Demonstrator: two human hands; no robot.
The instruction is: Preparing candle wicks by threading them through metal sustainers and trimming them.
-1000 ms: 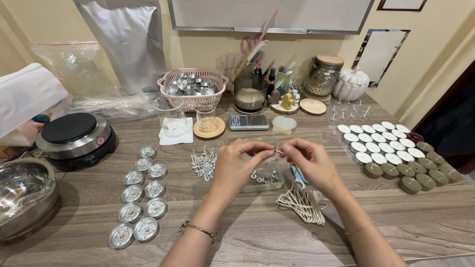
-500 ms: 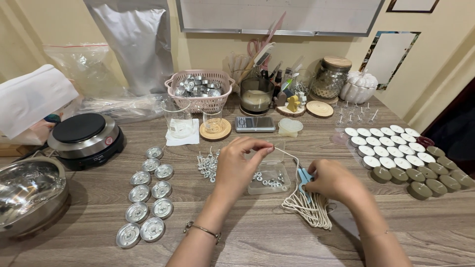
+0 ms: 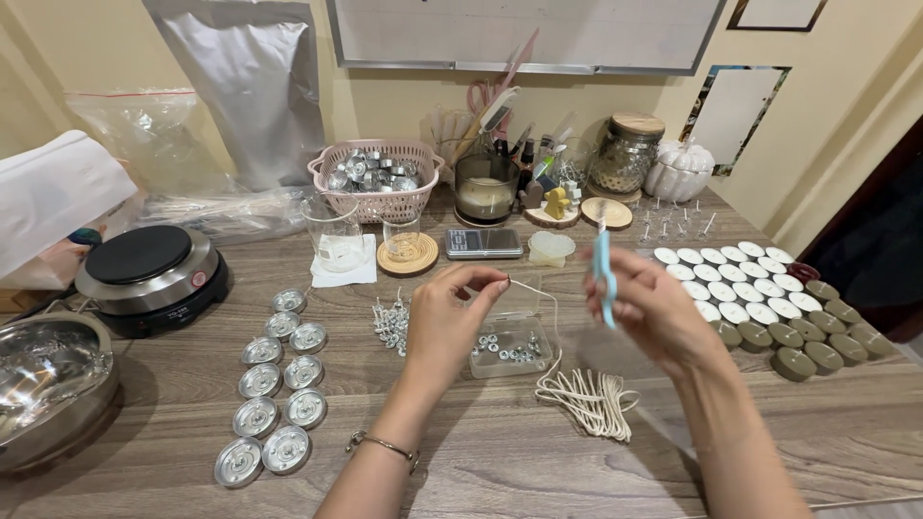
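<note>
Wick (image 3: pixel 550 317) is the thing in hand: a thin pale cord, one end pinched between thumb and forefinger of the left hand (image 3: pixel 452 322), from where it droops down to a loose coil (image 3: pixel 588 399) lying on the table (image 3: pixel 500 471). Going from the left edge, a steel bowl (image 3: pixel 43 384) sits at the table's corner, a small hotplate (image 3: pixel 149 274) behind it, and two rows of empty tin cups (image 3: pixel 274 384) run toward the near edge. A pink basket (image 3: pixel 377 183) with more tins stands at the back, a glass beaker (image 3: pixel 336 235) in front of it. Just left of the left hand lies a heap of metal wick tabs (image 3: pixel 389 322); below its fingertips is a clear tray (image 3: pixel 510 346) with a few more tabs in it. The right hand (image 3: pixel 654 308) is raised, fingers closed on a light-blue tool (image 3: pixel 604 274), probably small scissors, though the grip hides its shape. Farther right stand rows of filled tealights (image 3: pixel 760 288), white ones behind, dark ones nearer the edge. As a judgement, the wick is very light, limp and easily frayed or tangled; it should be held near its free end with a fingertip pinch, as it is now, since the coil gives slack and weighs next to nothing.
</note>
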